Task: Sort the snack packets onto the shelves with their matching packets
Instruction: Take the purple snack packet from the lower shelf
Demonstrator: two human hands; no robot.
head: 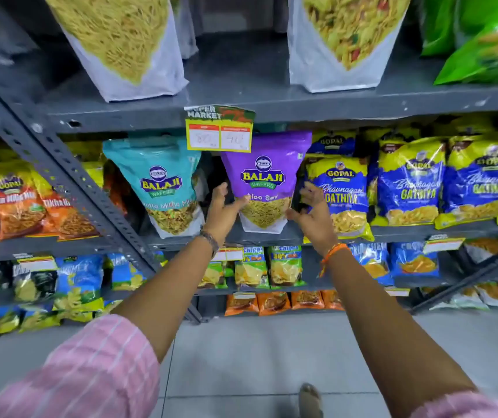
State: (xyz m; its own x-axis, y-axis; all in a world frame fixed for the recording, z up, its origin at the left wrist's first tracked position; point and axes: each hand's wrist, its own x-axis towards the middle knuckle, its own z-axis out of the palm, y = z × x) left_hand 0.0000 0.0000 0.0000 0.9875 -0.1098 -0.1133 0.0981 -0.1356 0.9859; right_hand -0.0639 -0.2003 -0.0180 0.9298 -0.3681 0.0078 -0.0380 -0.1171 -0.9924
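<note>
A purple Balaji Aloo Sev packet [264,173] stands upright on the middle grey shelf [272,236]. My left hand [223,209] is at its lower left edge, fingers spread, thumb touching the packet. My right hand [312,211] is at its lower right edge, fingers apart, just off or barely touching it. Neither hand closes around the packet. A teal Balaji packet [163,182] stands to its left. Blue and yellow Gopal Gathiya packets [344,191] stand to its right.
Orange and yellow Gopal packets [18,200] fill the left bay behind a slanted grey upright [70,182]. Large white pouches [127,46] sit on the upper shelf. A yellow price tag [219,135] hangs above the purple packet. Lower shelves hold chips packets [269,267]. Grey tiled floor [256,357] lies below.
</note>
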